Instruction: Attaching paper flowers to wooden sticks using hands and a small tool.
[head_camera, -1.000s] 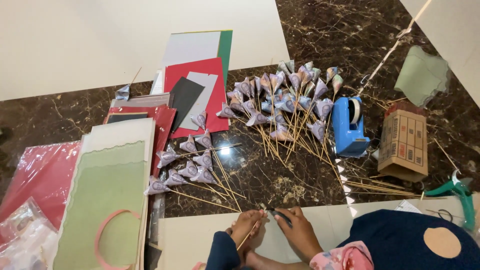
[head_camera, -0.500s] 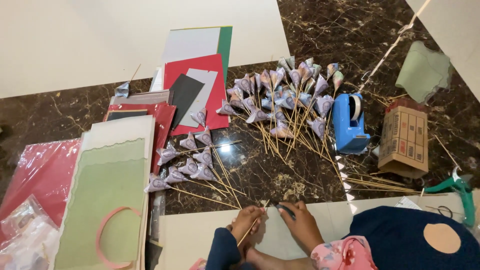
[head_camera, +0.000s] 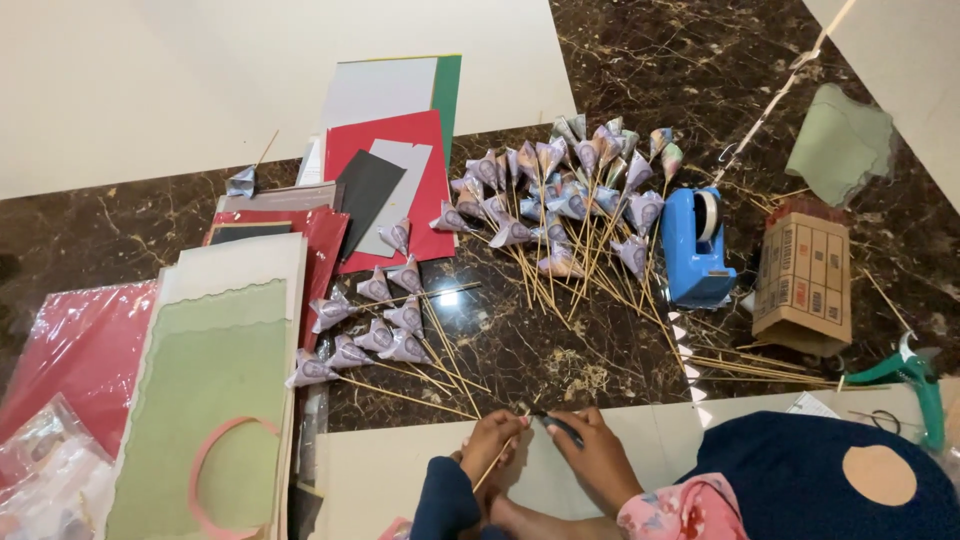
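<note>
My left hand (head_camera: 488, 445) grips a thin wooden skewer (head_camera: 497, 460) near its top end, at the bottom middle of the view. My right hand (head_camera: 597, 452) is beside it, pinching a small dark piece (head_camera: 560, 427) at the skewer's tip. Both hands rest over a pale sheet (head_camera: 390, 470) on the dark marble floor. Just beyond them lies a small group of folded paper cones on skewers (head_camera: 375, 325), and farther off a larger pile of the same (head_camera: 570, 200).
A blue tape dispenser (head_camera: 695, 245) and a brown cardboard box (head_camera: 805, 280) lie right of the pile. A green tool (head_camera: 915, 375) is at far right. Red, grey and green paper sheets (head_camera: 390, 170) and a green card stack (head_camera: 205, 380) lie left. Loose skewers (head_camera: 760, 368) lie by the box.
My right hand has shifted slightly right and back toward the skewer tip. The view has moved a little; the things on the floor have not.
</note>
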